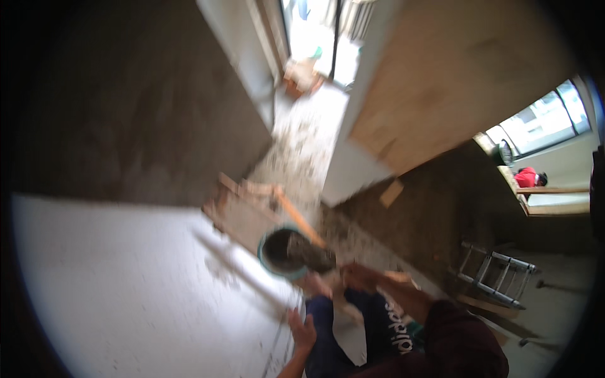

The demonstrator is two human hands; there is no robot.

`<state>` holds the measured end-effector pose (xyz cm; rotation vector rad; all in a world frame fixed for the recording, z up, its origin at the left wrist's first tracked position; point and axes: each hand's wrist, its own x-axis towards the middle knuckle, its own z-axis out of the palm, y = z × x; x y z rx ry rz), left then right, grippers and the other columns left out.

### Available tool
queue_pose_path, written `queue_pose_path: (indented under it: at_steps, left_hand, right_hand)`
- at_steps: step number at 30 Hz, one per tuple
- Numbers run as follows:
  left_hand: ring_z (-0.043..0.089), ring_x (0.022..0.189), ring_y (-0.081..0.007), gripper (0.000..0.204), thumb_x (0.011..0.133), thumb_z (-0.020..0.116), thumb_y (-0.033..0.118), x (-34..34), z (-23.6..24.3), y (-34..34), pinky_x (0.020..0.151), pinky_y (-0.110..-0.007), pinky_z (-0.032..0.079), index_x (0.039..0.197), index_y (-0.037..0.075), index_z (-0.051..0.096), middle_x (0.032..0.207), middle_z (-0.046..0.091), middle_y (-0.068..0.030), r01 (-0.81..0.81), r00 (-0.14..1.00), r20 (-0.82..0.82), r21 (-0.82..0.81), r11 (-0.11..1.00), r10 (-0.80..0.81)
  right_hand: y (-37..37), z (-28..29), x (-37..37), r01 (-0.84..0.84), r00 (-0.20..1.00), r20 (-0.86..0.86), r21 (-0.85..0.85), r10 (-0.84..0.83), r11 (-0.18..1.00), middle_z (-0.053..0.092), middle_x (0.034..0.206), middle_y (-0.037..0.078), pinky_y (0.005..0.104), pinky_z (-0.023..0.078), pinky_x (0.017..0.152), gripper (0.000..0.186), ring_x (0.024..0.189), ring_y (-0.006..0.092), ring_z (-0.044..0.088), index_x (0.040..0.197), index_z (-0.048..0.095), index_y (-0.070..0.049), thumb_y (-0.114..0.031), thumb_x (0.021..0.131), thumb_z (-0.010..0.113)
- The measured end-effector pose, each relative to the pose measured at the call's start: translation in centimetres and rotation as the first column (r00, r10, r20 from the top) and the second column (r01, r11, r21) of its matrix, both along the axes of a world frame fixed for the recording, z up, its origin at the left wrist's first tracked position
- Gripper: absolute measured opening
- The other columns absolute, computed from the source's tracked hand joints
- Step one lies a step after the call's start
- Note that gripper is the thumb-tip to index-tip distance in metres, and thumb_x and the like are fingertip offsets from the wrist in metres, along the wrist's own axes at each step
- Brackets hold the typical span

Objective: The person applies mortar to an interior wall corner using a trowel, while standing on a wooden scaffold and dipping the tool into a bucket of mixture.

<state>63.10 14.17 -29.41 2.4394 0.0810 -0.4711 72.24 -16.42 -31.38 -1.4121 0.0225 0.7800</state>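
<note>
My right hand [360,276] is closed around what looks like a trowel's handle. The trowel's blade [315,257], loaded with grey wet mortar, hangs over the right rim of a round bucket [263,259]. This bucket has a teal rim and a dark grey inside. Lower down and to the left, my left hand [302,329] is empty, its thumb apart from the fingers, beside my left leg. Motion blurs both hands and the trowel, so finger detail is weak.
Wooden boards [242,208] lie beyond the bucket, with an orange-brown strip of wood [299,217] slanting toward it. A white wall panel [126,271] is at the left. A metal ladder [495,274] stands right. A person in red [529,177] appears through an opening.
</note>
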Motion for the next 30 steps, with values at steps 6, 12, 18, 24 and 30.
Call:
queue_pose_path:
  at_steps: [6,12,18,24,30]
  left_hand:
    - [0.023,0.138,-0.0350,0.061,0.098,0.033,0.041,25.2,26.6,-10.3,0.112,-0.048,0.017,0.140,-0.003,0.028,0.150,0.018,-0.0213,0.217,0.803,0.587,-0.453,0.864,0.106]
    - [0.022,0.138,-0.0332,0.061,0.101,0.016,0.040,37.4,62.6,-25.5,0.112,-0.045,0.024,0.143,-0.004,0.022,0.150,0.019,-0.0200,0.781,-0.095,0.991,0.016,0.624,0.093]
    - [0.019,0.138,-0.0369,0.064,0.100,0.017,0.041,38.0,74.7,-35.8,0.112,-0.047,0.018,0.142,-0.007,0.019,0.148,0.018,-0.0241,0.708,-0.363,0.918,0.163,0.688,0.156]
    - [0.018,0.138,-0.0291,0.079,0.095,0.031,0.052,36.9,75.1,-37.0,0.111,-0.042,0.020,0.145,-0.004,0.005,0.151,0.009,-0.0191,0.821,-0.161,0.970,0.028,0.570,0.184]
    - [0.023,0.137,-0.0291,0.078,0.093,0.040,0.049,35.1,74.5,-37.6,0.110,-0.043,0.022,0.146,-0.001,0.013,0.149,0.017,-0.0176,0.823,-0.043,0.978,-0.080,0.563,0.203]
  right_hand:
    - [-6.8,23.5,-9.1,0.366,0.914,-0.290,0.287,-0.284,0.885,0.055,0.080,0.004,0.0270,0.049,0.051,0.030,0.064,0.0139,0.058,0.106,0.049,-0.005,-0.020,0.084,0.062]
    - [-8.4,29.7,-8.3,0.730,0.630,-0.244,0.510,-0.737,0.455,0.053,0.077,0.003,0.0257,0.043,0.043,0.028,0.053,0.0115,0.051,0.110,0.049,-0.007,-0.013,0.084,0.058]
    - [-15.3,35.3,-2.6,0.635,0.345,-0.190,0.769,-0.919,0.080,0.050,0.074,0.005,0.0257,0.040,0.037,0.037,0.046,0.0115,0.046,0.113,0.047,-0.006,-0.025,0.084,0.057]
    - [-25.3,43.1,2.9,0.588,-0.167,0.037,0.806,-0.985,-0.069,0.049,0.073,0.005,0.0272,0.040,0.036,0.034,0.044,0.0123,0.046,0.113,0.042,-0.007,-0.017,0.083,0.052]
    - [-35.1,48.0,11.3,0.497,-0.667,0.105,0.800,-0.737,-0.336,0.049,0.080,0.005,0.0277,0.044,0.044,0.035,0.054,0.0125,0.051,0.117,0.036,-0.007,-0.008,0.087,0.054]
